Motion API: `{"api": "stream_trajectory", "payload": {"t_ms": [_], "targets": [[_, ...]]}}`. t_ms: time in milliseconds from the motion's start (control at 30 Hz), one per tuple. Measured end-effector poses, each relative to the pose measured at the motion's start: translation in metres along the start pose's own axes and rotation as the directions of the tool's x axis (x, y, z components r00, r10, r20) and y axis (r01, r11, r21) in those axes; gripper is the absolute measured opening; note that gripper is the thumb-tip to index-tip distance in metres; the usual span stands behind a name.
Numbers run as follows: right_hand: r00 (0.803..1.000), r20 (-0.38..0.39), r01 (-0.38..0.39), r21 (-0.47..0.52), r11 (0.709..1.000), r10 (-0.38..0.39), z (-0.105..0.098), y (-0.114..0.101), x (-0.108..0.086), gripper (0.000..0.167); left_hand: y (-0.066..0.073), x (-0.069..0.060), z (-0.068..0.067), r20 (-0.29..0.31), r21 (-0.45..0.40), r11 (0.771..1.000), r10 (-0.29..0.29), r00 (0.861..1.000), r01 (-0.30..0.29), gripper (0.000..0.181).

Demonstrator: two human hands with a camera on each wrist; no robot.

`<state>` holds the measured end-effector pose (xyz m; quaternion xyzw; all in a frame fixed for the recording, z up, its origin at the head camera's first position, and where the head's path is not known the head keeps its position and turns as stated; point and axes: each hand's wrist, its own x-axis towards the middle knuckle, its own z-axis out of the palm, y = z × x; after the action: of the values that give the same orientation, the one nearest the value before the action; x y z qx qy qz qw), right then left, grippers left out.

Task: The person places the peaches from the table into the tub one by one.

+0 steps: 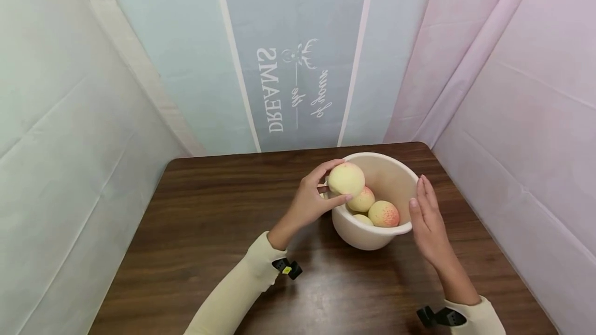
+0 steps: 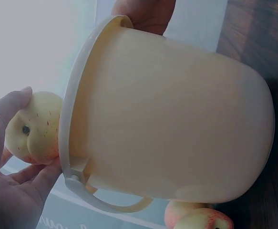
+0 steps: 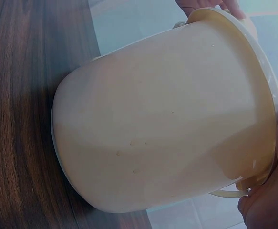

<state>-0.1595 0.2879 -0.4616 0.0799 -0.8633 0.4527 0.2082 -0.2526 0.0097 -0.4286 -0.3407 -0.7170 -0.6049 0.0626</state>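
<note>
My left hand [image 1: 307, 198] grips a pale yellow peach [image 1: 346, 179] between thumb and fingers, over the left rim of a white bucket [image 1: 360, 237]. In the left wrist view the held peach [image 2: 36, 128] shows red specks and a small dark stem pit, right beside the rim. Inside the bucket lie three visible peaches, one of them with a red-speckled side [image 1: 384, 214]. My right hand [image 1: 428, 221] rests against the bucket's right rim with its fingers straight. The right wrist view shows only part of that hand [image 3: 267, 191].
The bucket stands upright on a dark wood-grain table [image 1: 223, 231], towards its right side. Further peaches [image 2: 203, 219] sit outside the bucket, beside its left wall, mostly hidden by my left hand in the head view. Pale cloth walls [image 1: 298, 4] border the table.
</note>
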Motion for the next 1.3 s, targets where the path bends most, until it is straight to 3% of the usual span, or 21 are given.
{"api": "stream_trajectory", "payload": {"t_ms": [267,567,900,1300], "targets": [[1.0,0.008,-0.002,0.005,1.0,0.002,0.0,0.002,-0.001,0.057,-0.001,0.0,0.003,-0.004,0.026,0.999,0.021,1.0,-0.02,0.072],[1.0,0.006,0.009,0.011,1.0,-0.009,0.001,0.004,-0.006,0.057,-0.004,-0.007,0.011,-0.01,-0.058,0.998,0.019,1.0,-0.019,0.07],[0.999,-0.012,0.03,-0.006,1.0,-0.03,0.004,0.011,-0.013,0.057,0.026,-0.015,0.008,0.005,-0.079,0.996,0.045,0.999,-0.044,0.064],[0.998,-0.027,0.052,0.029,0.998,-0.051,0.006,0.015,-0.02,0.057,0.016,-0.026,0.007,-0.054,-0.073,0.986,0.144,0.988,-0.148,0.061]]}}
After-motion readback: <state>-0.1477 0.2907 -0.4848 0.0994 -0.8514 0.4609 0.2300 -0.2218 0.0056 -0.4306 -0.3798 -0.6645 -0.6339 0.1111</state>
